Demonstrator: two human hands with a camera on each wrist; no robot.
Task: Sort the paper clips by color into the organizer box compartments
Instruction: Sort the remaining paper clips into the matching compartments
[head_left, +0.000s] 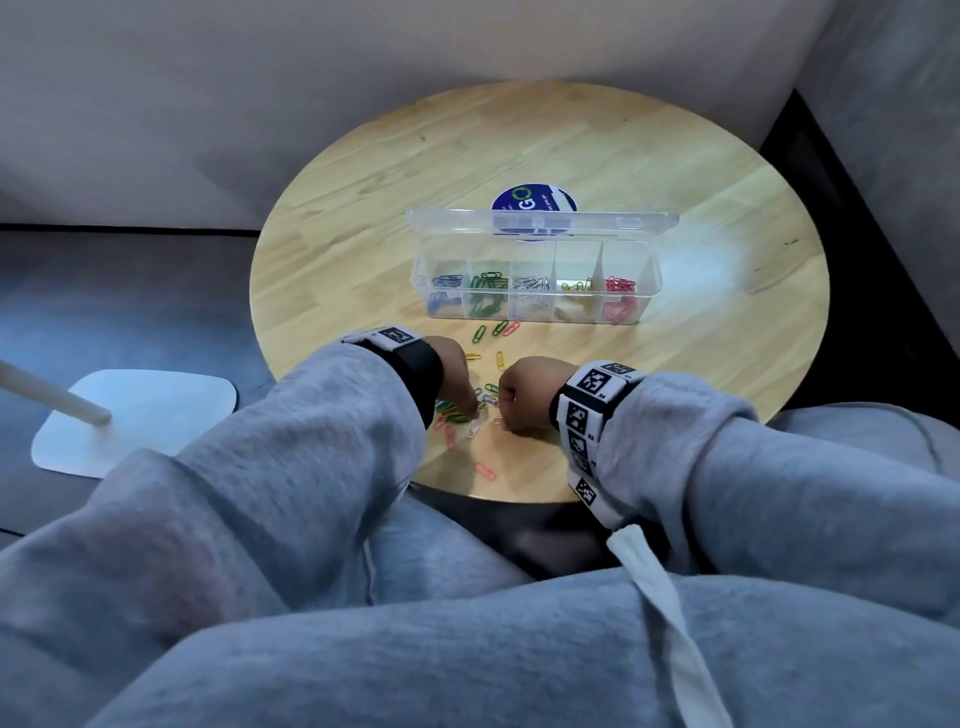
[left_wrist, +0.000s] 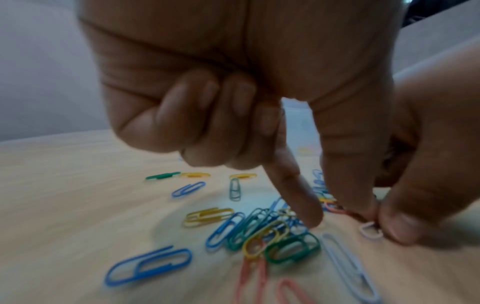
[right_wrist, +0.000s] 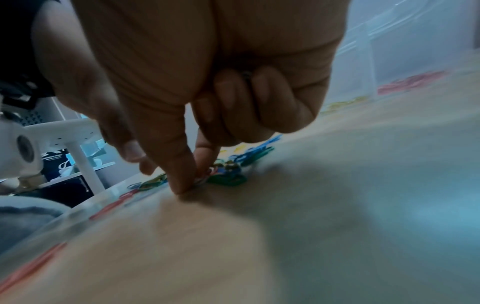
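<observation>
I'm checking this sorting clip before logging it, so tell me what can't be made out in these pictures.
- Head view: the fingertips of the left hand and right hand are hidden behind the hands themselves.
- Right wrist view: whatever the right hand pinches is blurred; its colour is unreadable.
- Left wrist view: the white clip is partly covered by the right hand's fingers.
- Head view: clip counts in the organizer box are too small to tell.
</observation>
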